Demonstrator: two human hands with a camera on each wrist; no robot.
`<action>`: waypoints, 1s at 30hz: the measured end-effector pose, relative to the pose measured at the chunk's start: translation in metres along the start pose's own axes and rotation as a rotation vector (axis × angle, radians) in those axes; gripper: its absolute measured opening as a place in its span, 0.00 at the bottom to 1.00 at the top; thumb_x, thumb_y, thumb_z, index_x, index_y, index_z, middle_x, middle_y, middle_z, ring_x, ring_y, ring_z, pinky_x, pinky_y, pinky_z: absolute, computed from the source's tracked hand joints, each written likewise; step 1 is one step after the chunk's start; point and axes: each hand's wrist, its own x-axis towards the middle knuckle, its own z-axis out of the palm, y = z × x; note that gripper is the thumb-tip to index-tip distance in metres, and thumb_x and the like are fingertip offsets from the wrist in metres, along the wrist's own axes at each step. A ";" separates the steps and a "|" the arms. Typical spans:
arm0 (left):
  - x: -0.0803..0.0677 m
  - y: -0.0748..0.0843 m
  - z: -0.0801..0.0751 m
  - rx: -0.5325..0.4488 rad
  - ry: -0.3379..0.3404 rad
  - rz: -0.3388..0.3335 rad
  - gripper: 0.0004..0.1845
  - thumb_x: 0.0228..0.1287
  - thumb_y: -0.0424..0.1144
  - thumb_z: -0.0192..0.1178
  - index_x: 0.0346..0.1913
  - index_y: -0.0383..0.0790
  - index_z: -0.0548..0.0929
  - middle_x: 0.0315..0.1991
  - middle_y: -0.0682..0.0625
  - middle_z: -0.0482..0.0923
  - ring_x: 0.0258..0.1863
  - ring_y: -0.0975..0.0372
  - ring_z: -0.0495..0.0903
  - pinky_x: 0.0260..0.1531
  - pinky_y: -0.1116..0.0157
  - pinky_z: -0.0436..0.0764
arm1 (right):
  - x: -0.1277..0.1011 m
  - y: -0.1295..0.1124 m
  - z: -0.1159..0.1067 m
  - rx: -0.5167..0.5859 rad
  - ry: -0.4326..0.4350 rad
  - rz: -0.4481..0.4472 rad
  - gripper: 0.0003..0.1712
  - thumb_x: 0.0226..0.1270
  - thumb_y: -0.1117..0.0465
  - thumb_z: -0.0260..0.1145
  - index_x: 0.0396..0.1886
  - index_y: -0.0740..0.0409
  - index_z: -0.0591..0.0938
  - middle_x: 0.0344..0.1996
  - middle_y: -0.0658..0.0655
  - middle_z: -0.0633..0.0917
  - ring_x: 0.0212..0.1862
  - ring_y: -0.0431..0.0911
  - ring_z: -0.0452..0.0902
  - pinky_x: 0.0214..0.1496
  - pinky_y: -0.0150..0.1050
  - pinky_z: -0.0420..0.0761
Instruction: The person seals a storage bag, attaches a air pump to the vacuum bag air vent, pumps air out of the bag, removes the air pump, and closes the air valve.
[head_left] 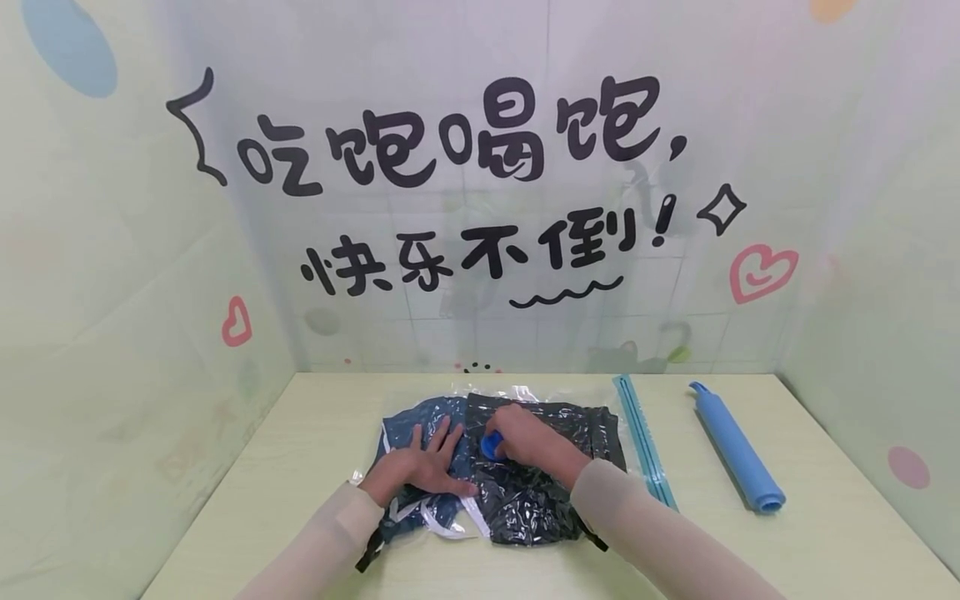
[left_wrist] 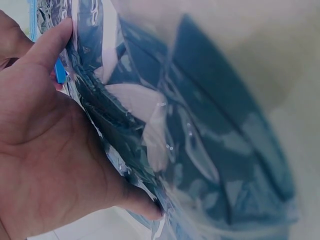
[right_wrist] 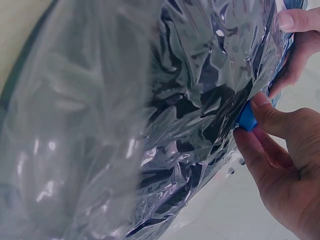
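Note:
A clear vacuum storage bag (head_left: 630,417) lies flat on the table, with a dark blue garment (head_left: 427,414) inside its left part and a black garment (head_left: 525,512) inside its right part. My right hand (head_left: 528,437) pinches a round blue valve cap (head_left: 491,446) near the middle of the bag; in the right wrist view thumb and fingers hold the cap (right_wrist: 247,117) by its rim. Over the blue garment, my left hand (head_left: 429,468) rests on the plastic with its fingers spread. In the left wrist view the palm faces the wrinkled bag (left_wrist: 165,125).
A teal zip strip (head_left: 645,442) runs along the bag's right edge. Further right on the pale wooden table (head_left: 247,500) lies a blue hand pump (head_left: 738,450). Printed cloth walls (head_left: 480,333) stand at the back and both sides.

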 end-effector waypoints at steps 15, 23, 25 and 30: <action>-0.003 0.005 -0.004 0.006 -0.013 -0.008 0.62 0.60 0.79 0.52 0.83 0.44 0.38 0.81 0.40 0.29 0.75 0.33 0.28 0.69 0.35 0.36 | 0.001 -0.008 0.003 -0.039 0.064 0.103 0.07 0.61 0.61 0.78 0.35 0.58 0.90 0.29 0.50 0.85 0.33 0.42 0.80 0.38 0.37 0.81; -0.006 0.006 -0.004 -0.004 0.004 -0.006 0.62 0.60 0.77 0.54 0.83 0.44 0.40 0.82 0.41 0.30 0.75 0.34 0.29 0.70 0.37 0.36 | 0.001 -0.011 0.006 -0.035 0.101 0.142 0.10 0.61 0.58 0.78 0.29 0.58 0.87 0.21 0.48 0.79 0.25 0.41 0.73 0.32 0.36 0.78; -0.006 0.006 -0.004 0.002 0.008 -0.007 0.62 0.60 0.77 0.54 0.83 0.44 0.41 0.82 0.41 0.30 0.76 0.35 0.29 0.70 0.38 0.36 | 0.000 -0.011 0.007 -0.046 0.111 0.148 0.10 0.62 0.57 0.78 0.29 0.58 0.86 0.21 0.48 0.79 0.24 0.41 0.73 0.31 0.36 0.78; -0.004 0.005 -0.003 0.012 0.009 -0.003 0.62 0.60 0.77 0.55 0.83 0.42 0.41 0.81 0.39 0.31 0.76 0.35 0.30 0.71 0.38 0.35 | -0.002 -0.009 0.007 -0.016 0.111 0.151 0.14 0.62 0.55 0.78 0.27 0.58 0.84 0.20 0.48 0.76 0.24 0.41 0.71 0.29 0.36 0.76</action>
